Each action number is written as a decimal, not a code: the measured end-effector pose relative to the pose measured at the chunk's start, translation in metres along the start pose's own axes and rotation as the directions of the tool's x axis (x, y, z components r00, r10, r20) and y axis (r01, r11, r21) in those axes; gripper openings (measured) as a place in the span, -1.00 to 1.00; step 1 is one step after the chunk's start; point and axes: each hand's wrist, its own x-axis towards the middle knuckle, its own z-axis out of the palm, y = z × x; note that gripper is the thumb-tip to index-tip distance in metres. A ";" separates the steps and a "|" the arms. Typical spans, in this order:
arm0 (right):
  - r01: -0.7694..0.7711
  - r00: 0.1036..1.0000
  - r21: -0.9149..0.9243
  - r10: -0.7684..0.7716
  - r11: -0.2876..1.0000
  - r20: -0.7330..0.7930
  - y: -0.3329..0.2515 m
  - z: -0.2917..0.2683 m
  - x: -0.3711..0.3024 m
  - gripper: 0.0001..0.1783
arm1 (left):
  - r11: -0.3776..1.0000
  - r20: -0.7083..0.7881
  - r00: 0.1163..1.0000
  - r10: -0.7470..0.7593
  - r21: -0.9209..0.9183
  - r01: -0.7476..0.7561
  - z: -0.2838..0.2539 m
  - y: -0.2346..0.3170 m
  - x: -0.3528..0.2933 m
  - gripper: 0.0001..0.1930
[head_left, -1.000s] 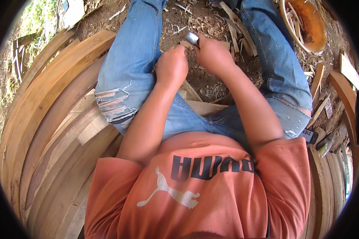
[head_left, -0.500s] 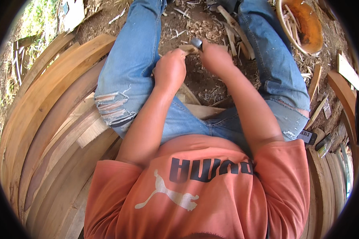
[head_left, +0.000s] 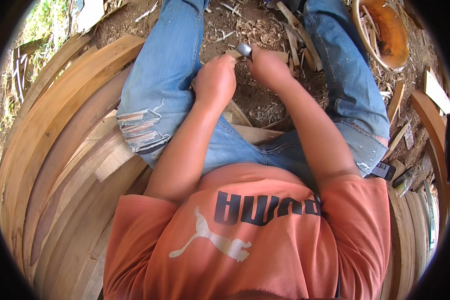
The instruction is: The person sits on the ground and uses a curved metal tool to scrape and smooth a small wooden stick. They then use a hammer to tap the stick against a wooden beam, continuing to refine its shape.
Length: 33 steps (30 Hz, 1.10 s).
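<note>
Just past the right hand [head_left: 269,69] lie shavings [head_left: 259,31]

Two grips [head_left: 215,77] [head_left: 268,69], one silver-ended tool [head_left: 244,49], one container [head_left: 394,42], one phone-like device [head_left: 383,170], one shirt [head_left: 275,250]

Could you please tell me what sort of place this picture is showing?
It looks like a simple outdoor woodworking spot, though I cannot be certain. Wood shavings are scattered over bare soil, long boards lie side by side at the left, and grass shows at the upper left.
</note>
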 end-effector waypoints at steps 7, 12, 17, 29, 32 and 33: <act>0.062 0.991 0.077 -0.052 0.995 -0.125 -0.020 -0.028 -0.007 -0.59 | 0.999 0.001 1.000 -0.031 0.023 0.031 0.002 -0.005 -0.001 -0.89; -0.109 0.994 0.019 0.109 0.994 0.020 0.018 0.006 0.004 -0.64 | 0.997 0.029 0.997 -0.075 0.023 0.074 0.000 0.004 0.001 -0.88; -0.032 0.997 0.086 0.038 0.996 -0.071 -0.015 -0.037 -0.002 -0.61 | 0.996 0.031 0.998 -0.052 0.076 0.050 0.002 -0.002 -0.001 -0.87; 0.037 0.999 0.081 -0.039 0.996 0.022 -0.057 -0.045 -0.033 -0.67 | 0.968 0.114 0.978 -0.172 0.202 0.147 0.004 0.002 0.001 -0.82; 0.023 0.999 0.069 -0.025 0.997 0.029 -0.051 -0.042 -0.028 -0.70 | 0.991 0.012 0.997 -0.077 0.107 0.076 0.005 -0.003 -0.003 -0.82; 0.022 1.000 0.078 -0.024 0.997 0.020 -0.048 -0.042 -0.026 -0.70 | 0.989 0.031 0.996 -0.087 0.120 0.083 0.006 -0.001 0.002 -0.82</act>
